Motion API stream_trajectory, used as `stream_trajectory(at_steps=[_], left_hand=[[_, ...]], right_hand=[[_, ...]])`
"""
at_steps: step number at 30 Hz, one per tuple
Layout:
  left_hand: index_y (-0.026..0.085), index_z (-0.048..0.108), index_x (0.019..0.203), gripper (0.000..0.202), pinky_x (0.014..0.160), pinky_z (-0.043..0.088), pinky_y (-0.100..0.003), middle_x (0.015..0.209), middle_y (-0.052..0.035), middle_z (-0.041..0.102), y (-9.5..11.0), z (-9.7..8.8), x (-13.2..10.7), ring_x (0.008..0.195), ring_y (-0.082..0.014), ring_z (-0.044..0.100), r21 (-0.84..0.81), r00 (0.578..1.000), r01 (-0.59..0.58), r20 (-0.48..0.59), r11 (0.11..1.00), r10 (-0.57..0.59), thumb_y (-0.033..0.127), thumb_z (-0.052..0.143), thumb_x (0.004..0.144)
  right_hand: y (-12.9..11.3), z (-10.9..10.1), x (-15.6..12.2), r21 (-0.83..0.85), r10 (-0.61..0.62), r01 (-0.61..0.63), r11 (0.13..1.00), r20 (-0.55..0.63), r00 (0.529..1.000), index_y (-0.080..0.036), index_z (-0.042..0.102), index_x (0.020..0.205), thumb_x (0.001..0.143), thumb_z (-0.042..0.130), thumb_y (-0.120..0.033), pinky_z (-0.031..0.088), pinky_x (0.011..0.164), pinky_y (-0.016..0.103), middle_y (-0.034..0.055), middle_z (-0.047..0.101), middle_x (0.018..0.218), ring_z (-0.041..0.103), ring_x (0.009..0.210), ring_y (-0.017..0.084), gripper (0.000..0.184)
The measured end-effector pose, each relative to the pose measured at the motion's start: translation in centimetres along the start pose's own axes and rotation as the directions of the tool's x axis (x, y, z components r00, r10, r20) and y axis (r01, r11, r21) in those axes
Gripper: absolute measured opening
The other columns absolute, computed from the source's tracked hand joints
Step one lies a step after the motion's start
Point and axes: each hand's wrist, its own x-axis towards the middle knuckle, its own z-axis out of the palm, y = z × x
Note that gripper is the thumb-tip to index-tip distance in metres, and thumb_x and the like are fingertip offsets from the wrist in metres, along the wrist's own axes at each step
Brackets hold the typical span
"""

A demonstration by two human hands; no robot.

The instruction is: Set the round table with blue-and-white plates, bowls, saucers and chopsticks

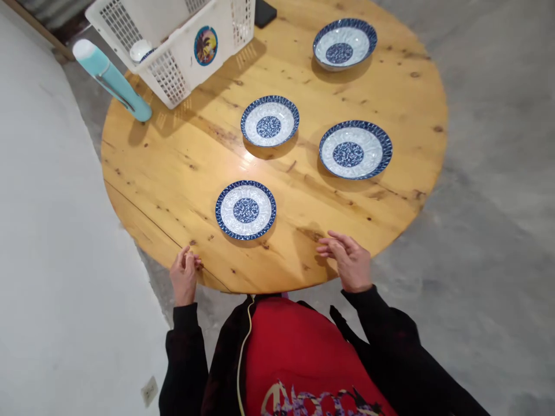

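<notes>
My left hand [185, 274] is over the near left edge of the round wooden table [208, 156], fingers loosely bent and holding nothing. On the right, my right hand [347, 260] hovers by the near edge with its fingers apart and no object in them. Between and beyond the hands lies the nearest blue-and-white plate [245, 210], touched by neither. Farther back are a second plate [269, 121] in the middle and a larger plate [355, 150] to the right. A deeper blue-and-white dish [345, 44] sits at the far right.
A white plastic basket [182, 52] with a small bowl [141, 51] inside stands at the far left. Beside it is a light-blue bottle [113, 81]. A black flat object [264, 13] lies behind the basket's right end. A white wall [56, 231] borders the left side.
</notes>
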Motion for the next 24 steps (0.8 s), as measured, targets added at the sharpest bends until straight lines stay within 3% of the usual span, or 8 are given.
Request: stream_trajectory(at_steps=[5,10,13,19,24], left_hand=[[0.016,0.066,0.118,0.043,0.076,0.062,-0.034,0.087,-0.0053,0.073,-1.2,1.0,-4.4,0.072,-0.0176,0.071,-0.033,0.998,0.004,0.059,0.999,-0.002,0.044,0.056,0.087],[0.015,0.067,0.117,0.039,0.08,0.058,-0.031,0.082,-0.0037,0.073,-2.8,2.0,-9.5,0.074,-0.0165,0.071,-0.026,0.982,-0.139,0.129,0.99,0.141,0.039,0.054,0.089],[0.016,0.067,0.115,0.036,0.076,0.057,-0.029,0.084,-0.0042,0.072,-4.7,1.6,-13.5,0.073,-0.0159,0.071,-0.028,0.969,-0.178,0.168,0.984,0.181,0.038,0.053,0.089],[0.015,0.067,0.113,0.035,0.072,0.054,-0.027,0.084,-0.0046,0.072,-8.7,-0.1,-21.4,0.07,-0.0151,0.07,-0.056,0.973,-0.128,0.188,0.99,0.136,0.037,0.054,0.089],[0.015,0.068,0.112,0.035,0.073,0.054,-0.027,0.084,-0.0045,0.072,-9.6,-0.8,-23.4,0.07,-0.0153,0.071,-0.098,0.968,-0.148,0.188,0.984,0.165,0.038,0.056,0.088]], right_hand=[[2.5,-5.0,-4.7,0.048,0.05,-0.045,0.998,-0.108,0.993,-0.019,0.069,0.1,0.077,0.073,-0.046,0.059,0.057,0.03,0.0069,0.075,0.082,0.071,0.064,0.018,0.036],[5.8,-8.0,-10.2,0.076,0.121,-0.113,0.991,-0.118,0.986,-0.017,0.069,0.097,0.071,0.076,-0.045,0.057,0.056,0.026,0.0061,0.075,0.079,0.07,0.062,0.016,0.039],[7.7,-8.6,-13.6,0.088,0.131,-0.126,0.988,-0.052,0.99,-0.017,0.069,0.096,0.07,0.075,-0.046,0.057,0.056,0.027,0.0064,0.075,0.08,0.07,0.062,0.016,0.04],[9.7,-8.4,-18.3,0.041,0.125,-0.131,0.99,0.141,0.982,-0.017,0.069,0.094,0.069,0.075,-0.052,0.057,0.055,0.03,0.0078,0.075,0.078,0.07,0.06,0.018,0.043],[9.3,-8.6,-20.3,0.01,0.095,-0.099,0.995,0.209,0.973,-0.016,0.069,0.095,0.068,0.073,-0.053,0.057,0.057,0.03,0.0087,0.075,0.079,0.07,0.063,0.019,0.046]])
